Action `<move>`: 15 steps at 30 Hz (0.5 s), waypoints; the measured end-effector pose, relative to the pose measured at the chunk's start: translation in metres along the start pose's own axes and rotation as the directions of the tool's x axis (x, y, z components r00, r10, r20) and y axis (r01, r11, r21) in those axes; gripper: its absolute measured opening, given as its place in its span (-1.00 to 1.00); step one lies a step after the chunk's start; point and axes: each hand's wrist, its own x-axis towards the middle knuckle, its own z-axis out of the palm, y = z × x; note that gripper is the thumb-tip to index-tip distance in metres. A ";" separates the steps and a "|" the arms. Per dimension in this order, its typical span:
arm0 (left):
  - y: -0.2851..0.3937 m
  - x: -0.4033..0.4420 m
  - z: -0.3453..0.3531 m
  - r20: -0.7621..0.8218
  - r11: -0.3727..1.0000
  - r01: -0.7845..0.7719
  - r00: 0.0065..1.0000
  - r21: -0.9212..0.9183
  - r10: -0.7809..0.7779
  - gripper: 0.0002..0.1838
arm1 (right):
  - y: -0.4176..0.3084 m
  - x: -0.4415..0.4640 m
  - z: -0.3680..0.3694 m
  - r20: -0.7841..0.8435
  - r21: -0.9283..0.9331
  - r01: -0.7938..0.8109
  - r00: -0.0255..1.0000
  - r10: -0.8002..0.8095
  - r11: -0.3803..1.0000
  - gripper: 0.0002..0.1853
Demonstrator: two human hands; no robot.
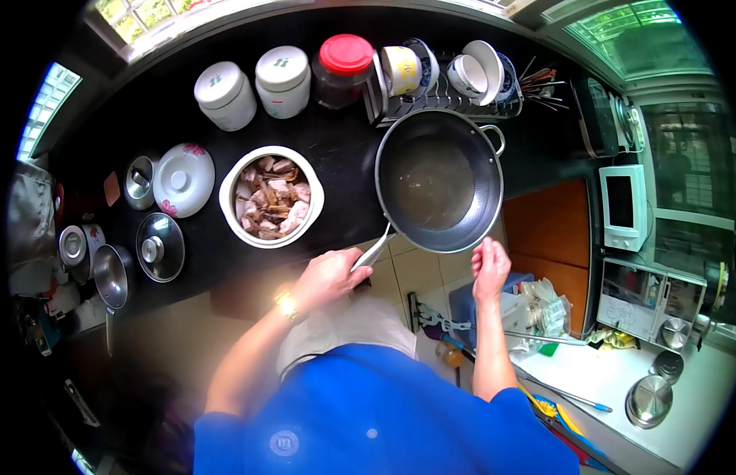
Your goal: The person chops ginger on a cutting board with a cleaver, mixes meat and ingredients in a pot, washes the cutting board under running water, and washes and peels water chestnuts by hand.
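Note:
My left hand (332, 273) is wrapped round the pale handle of a dark wok (431, 178). The wok is tilted at the counter's front edge, and a little cloudy liquid with a few small bits lies in its bottom. Just off the wok's near right rim, my right hand (491, 269) is held up with its fingers curled in, and I see nothing in them. Left of the wok stands a white pot (313, 218) filled with chunks of meat.
Lids, including a white flowered lid (178, 180) and a glass lid (161, 247), lie left beside a small saucepan (113, 277). Two white canisters (282, 83), a red-lidded jar (346, 55) and a dish rack (376, 103) with bowls line the back. A microwave (624, 207) stands right.

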 end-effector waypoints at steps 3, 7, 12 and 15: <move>0.006 -0.004 0.017 -0.091 1.000 -0.008 0.996 0.007 0.008 -0.59 | 0.029 -0.020 0.004 0.209 0.062 -0.071 0.976 0.056 0.996 -0.62; 0.029 -0.015 0.055 -0.205 0.995 0.096 0.974 -0.016 -0.098 -0.60 | 0.064 -0.028 0.048 0.669 0.150 -0.336 0.727 0.155 0.930 -0.61; 0.059 -0.024 0.126 -0.288 0.991 0.115 0.949 -0.074 -0.131 -0.59 | 0.052 -0.062 0.078 0.835 0.446 -0.762 0.543 0.089 0.469 -0.65; 0.080 -0.041 0.150 -0.349 0.996 0.085 0.933 -0.020 -0.087 -0.67 | 0.058 -0.074 0.057 0.791 0.504 -0.805 0.576 0.209 0.311 -0.82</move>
